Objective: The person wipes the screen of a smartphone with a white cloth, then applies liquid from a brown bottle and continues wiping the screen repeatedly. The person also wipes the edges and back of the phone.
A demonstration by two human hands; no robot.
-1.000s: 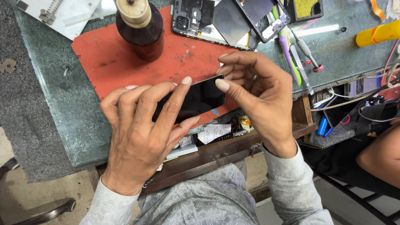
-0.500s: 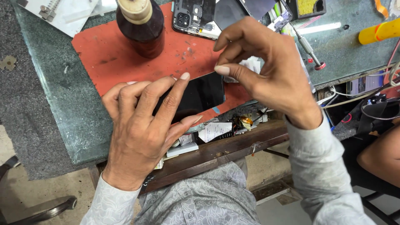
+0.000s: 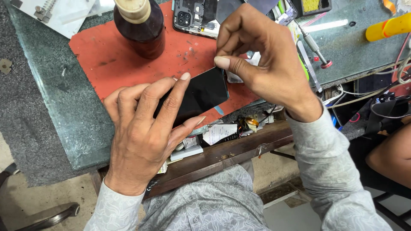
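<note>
Head view of a repair bench point(image 3: 51, 85) topped with green glass, on which lies a red work mat point(image 3: 124, 64). The left hand point(image 3: 145, 128) lies flat over a black phone display panel point(image 3: 201, 92), fingers spread along its length and thumb hooked under its near edge. This grip appears to pin the panel against the mat so that it cannot slide while its far end is worked. The panel rests at a slant across the near right part of the mat, glossy face up, with its right corner free of the left hand.

The right hand point(image 3: 265, 60) hovers just above that free corner, thumb and forefinger pinched together. Something thin may be caught between them, perhaps a film or tab, but the view does not show it clearly. The pinch stands at the panel's upper right edge, near or touching it; which cannot be told. The panel thus lies beneath the left hand and just below and left of the right.

Kept within reach at the far side of the mat are a dark brown bottle point(image 3: 139, 25) with a tan cap and an opened phone body point(image 3: 192, 17), its back facing up. A metal-shafted tool point(image 3: 312, 45) lies on the glass to the right of the right hand. Small parts and paper scraps fill the wooden ledge point(image 3: 231, 149) at the bench's near edge.
</note>
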